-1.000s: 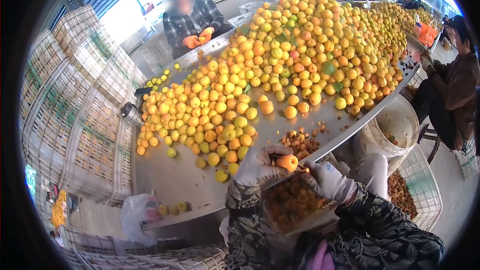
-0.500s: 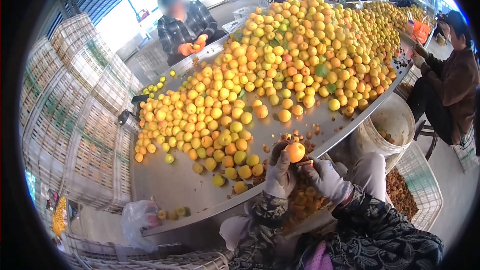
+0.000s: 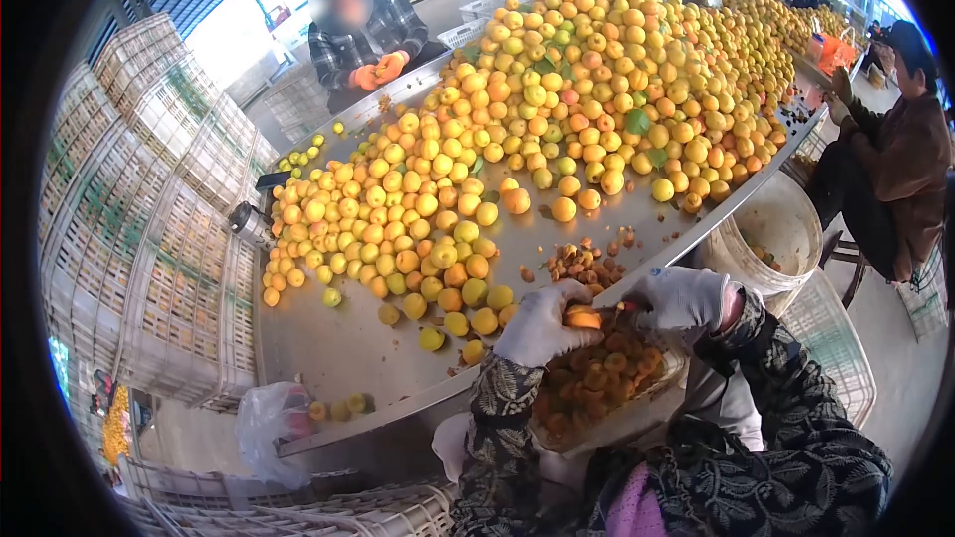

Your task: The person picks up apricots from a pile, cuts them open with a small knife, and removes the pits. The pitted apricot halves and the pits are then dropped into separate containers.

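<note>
My left hand [image 3: 545,326], in a pale work glove, is closed around an orange apricot [image 3: 581,317] that looks split. Close beside it, my gloved right hand [image 3: 681,299] pinches something small with a red part [image 3: 626,306]; its kind cannot be made out. Both hands are over the near edge of the metal table [image 3: 398,378]. Below them sits a container of pitted apricot pieces [image 3: 602,378]. Just beyond my hands, brown apricot pits [image 3: 587,267] lie in a small heap on the table. A large pile of whole apricots [image 3: 557,119] covers much of the tabletop.
Stacked plastic crates [image 3: 169,239] rise at the left. A white bucket [image 3: 766,239] and a crate [image 3: 826,338] stand to my right. A plastic bag [image 3: 269,438] hangs at the table's near corner. One co-worker [image 3: 363,35] sits across, another [image 3: 885,159] at the right.
My left hand has turned over the apricot, which showed whole and round before and now looks split. My right hand has lifted slightly and drawn a little apart to the right.
</note>
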`<state>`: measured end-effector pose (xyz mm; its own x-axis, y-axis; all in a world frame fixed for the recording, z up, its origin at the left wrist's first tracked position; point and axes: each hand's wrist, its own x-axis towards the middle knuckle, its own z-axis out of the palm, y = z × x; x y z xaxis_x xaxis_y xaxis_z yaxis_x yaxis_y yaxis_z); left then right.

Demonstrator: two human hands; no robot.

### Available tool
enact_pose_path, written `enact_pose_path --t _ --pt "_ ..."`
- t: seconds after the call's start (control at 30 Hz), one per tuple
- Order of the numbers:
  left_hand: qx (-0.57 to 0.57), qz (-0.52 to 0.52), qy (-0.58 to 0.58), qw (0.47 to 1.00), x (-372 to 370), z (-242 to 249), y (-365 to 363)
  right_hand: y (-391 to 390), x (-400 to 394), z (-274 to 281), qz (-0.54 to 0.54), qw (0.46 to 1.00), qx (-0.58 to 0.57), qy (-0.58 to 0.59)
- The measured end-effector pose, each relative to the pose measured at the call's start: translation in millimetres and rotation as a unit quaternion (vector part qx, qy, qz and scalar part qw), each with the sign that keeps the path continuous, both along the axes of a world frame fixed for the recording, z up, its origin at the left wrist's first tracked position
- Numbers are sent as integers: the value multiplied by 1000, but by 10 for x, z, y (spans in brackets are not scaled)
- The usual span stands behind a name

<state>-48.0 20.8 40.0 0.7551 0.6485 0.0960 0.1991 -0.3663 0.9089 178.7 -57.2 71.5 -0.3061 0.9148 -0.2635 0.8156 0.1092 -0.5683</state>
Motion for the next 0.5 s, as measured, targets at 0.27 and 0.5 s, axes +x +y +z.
enact_pose_path --t 0.27,0.5 --pt "-460 2 -426 779 175 -292 -111 101 -355 24 -132 911 190 341" --pt "-253 103 -314 909 226 -228 -116 186 -438 113 -148 966 202 68"
